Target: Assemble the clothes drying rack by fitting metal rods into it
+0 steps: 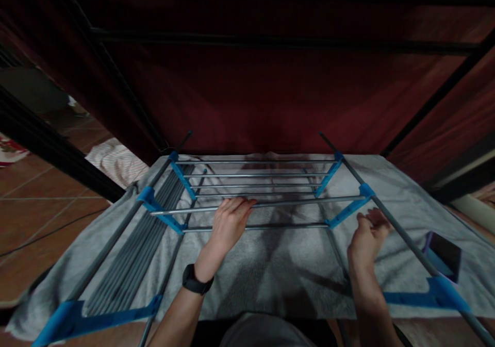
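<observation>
A rack frame of grey metal tubes and blue plastic brackets lies in front of me. My left hand point(231, 220) is closed around a grey tube point(301, 202) that runs across the frame. The tube's left end lies over a blue bracket point(157, 202); its right end meets the right blue bracket point(365, 195). My right hand point(369, 236) is empty, its fingers apart, just inside the right side rail point(398, 228) and below that bracket. Several other crossbars point(263, 175) span the frame's far part. Nearer me are a left blue bracket point(104, 321) and a right one point(429, 298).
Several loose grey tubes point(135, 257) lie bundled at the left. A grey blanket point(266, 264) is under everything. A phone point(443, 254) rests on it at the right. Beyond stands a dark red fabric panel point(266, 94) with black bars. Tiled floor point(50, 208) shows at the left.
</observation>
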`<state>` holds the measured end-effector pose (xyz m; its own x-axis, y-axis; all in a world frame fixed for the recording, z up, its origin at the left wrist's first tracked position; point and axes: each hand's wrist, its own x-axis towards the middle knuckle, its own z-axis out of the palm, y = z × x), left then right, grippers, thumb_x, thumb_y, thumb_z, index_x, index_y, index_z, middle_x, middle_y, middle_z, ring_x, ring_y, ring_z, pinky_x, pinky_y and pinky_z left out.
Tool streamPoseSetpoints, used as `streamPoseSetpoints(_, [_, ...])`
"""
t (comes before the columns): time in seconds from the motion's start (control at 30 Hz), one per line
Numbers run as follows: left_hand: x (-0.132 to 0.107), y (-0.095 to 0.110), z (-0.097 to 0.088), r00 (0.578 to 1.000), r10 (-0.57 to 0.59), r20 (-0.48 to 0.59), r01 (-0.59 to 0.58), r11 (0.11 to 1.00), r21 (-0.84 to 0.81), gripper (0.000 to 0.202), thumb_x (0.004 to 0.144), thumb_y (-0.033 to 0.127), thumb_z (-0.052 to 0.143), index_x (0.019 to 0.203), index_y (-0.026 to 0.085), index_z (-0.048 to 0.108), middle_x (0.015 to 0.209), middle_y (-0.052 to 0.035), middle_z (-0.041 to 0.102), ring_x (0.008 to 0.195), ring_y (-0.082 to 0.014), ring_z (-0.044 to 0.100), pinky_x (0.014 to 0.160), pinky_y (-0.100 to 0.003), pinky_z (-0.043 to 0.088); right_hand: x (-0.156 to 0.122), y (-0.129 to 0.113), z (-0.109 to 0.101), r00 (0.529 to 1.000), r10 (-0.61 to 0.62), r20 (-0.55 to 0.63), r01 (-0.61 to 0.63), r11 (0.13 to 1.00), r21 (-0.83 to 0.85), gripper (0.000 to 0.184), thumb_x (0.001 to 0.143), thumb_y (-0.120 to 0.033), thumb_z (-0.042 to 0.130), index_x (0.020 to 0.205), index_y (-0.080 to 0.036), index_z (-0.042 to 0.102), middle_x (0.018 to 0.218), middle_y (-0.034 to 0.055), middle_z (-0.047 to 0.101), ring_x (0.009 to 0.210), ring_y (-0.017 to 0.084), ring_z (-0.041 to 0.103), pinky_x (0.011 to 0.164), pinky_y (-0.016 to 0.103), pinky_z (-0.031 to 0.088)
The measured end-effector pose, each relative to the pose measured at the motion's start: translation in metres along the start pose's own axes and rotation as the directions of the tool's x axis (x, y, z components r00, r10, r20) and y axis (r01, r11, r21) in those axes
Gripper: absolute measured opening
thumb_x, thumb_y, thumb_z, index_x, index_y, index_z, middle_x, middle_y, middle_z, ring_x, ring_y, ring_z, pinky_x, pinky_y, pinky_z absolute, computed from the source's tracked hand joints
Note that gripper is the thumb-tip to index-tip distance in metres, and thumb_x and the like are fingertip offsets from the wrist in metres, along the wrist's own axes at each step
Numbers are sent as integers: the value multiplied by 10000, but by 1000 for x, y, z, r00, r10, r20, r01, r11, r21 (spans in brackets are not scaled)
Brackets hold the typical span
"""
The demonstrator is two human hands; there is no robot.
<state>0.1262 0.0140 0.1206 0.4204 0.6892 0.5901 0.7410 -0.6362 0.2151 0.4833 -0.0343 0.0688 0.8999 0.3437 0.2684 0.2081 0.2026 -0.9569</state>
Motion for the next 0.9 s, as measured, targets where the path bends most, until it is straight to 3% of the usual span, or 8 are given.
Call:
streamPoseSetpoints(0.1, [2,7,-7,1000,-7,12,7,1000,14,275,1054,222,549,1241,250,749,1021,-65,765,939,-219,696,827,-367,486,9,2,-4,998,-42,56,48,993,-109,554,748,-432,759,1244,-221,629,1247,64,613,1144,257,608,1049,443,508])
streamPoseSetpoints(0.27, [6,18,-16,1000,-3,3,3,999,42,306,1057,183,528,1269,250,738,965,-50,749,907,-211,679,806,-361,460,18,1,0,977,-79,200,92,994,-53,445,754,-426,738,1131,-190,711,1076,41,701,1049,255,670,1079,493,499])
streamPoseSetpoints(0.53, [14,14,-13,997,-61,50,60,998,3,287,1032,167,562,1223,255,757,1014,-58,746,951,-213,683,869,-374,468,18,-2,1,980,-107,166,123,988,-90,458,724,-418,775,1119,-191,735,1049,50,701,990,248,650,1057,479,499])
streamPoseSetpoints(0.77, [17,17,-15,994,-75,76,76,997,-10,304,1014,135,577,1219,260,765,979,-45,744,939,-214,683,894,-387,480,17,-4,1,984,-105,144,120,987,-105,347,757,-428,761,1017,-200,726,960,29,687,976,256,657,1063,487,497])
streamPoseSetpoints(0.9, [17,18,-13,994,-86,67,86,996,4,272,1025,171,573,1198,253,766,980,-53,739,934,-216,674,862,-382,475,17,-1,4,978,-93,184,103,994,-46,454,761,-411,758,1158,-202,692,1103,51,696,1086,271,658,1117,507,468])
